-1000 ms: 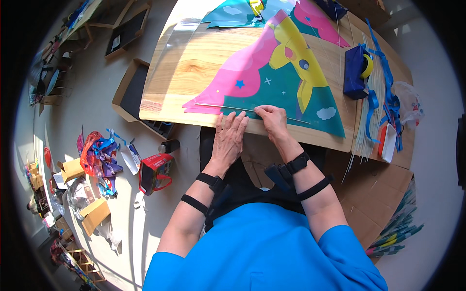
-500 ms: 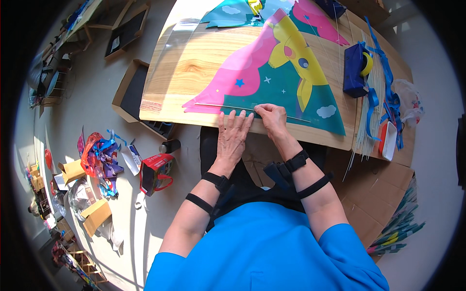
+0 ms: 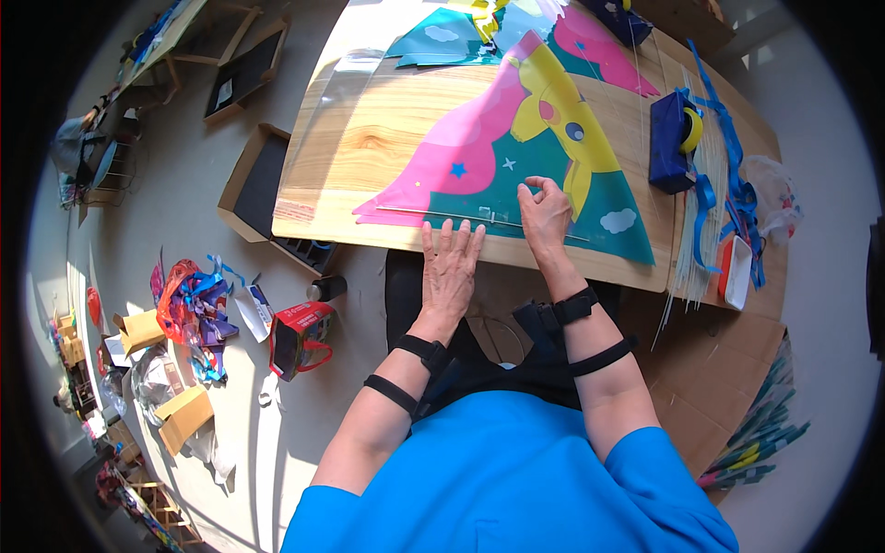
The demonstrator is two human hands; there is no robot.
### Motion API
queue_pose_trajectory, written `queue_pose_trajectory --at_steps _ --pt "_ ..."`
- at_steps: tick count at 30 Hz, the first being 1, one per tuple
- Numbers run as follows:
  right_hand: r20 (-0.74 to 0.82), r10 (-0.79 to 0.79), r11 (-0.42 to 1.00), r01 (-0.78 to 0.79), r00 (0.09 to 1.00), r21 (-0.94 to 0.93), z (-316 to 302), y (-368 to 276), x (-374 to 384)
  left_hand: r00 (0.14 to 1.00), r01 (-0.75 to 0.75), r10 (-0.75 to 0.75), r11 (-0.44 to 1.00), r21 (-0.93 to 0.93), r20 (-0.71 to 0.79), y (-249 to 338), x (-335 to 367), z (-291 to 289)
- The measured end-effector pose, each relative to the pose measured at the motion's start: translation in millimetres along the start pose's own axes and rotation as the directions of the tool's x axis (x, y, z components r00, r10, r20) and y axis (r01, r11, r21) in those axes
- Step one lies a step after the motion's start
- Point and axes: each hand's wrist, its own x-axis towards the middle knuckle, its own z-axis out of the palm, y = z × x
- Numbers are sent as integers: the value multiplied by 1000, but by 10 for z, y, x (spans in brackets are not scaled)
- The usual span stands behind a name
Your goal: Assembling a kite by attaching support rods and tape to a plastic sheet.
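A triangular printed sheet (image 3: 458, 195) in pink, green and yellow lies flat on the wooden table. Along its near edge runs a thin pale rod (image 3: 415, 211), with a small clear patch (image 3: 486, 214) over it near the middle. My left hand (image 3: 448, 267) rests flat at the table's near edge, fingers spread and their tips by the rod. To the right of the patch, my right hand (image 3: 547, 214) is over the green part, thumb and fingertips pinched together. Whatever may be between those fingertips is too small to make out.
A blue tape dispenser (image 3: 669, 152) with a yellow roll stands at the right, beside a bundle of thin rods (image 3: 702, 184) and blue ribbon (image 3: 731, 152). More printed sheets (image 3: 446, 39) lie at the far side. Boxes, bags and a red carton (image 3: 297, 334) are on the floor.
My right hand has lifted off the rod and moved right and away from me, uncovering the clear patch. My left hand has drawn slightly nearer to me, fingers still spread.
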Motion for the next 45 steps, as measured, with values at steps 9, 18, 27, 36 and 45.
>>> queue_pose_trajectory --at_steps 9,18,27,36,45 --pt "194 -245 914 293 950 -281 118 -41 -170 1000 -18 18 1000 24 7 -13 -10 -8" --pt "243 -31 949 105 969 -298 179 -120 -31 999 8 -5 998 -63 45 -38 10 -1" --pt "206 -4 991 31 979 -128 228 74 89 1000 -6 6 1000 -16 12 -19 41 44" --pt "4 -387 917 386 922 -101 -61 317 -314 999 -37 37 999 -27 13 -52 149 -57" --pt "-226 -466 846 357 855 -396 -916 994 -524 985 -134 127 989 57 121 -29 166 -203"
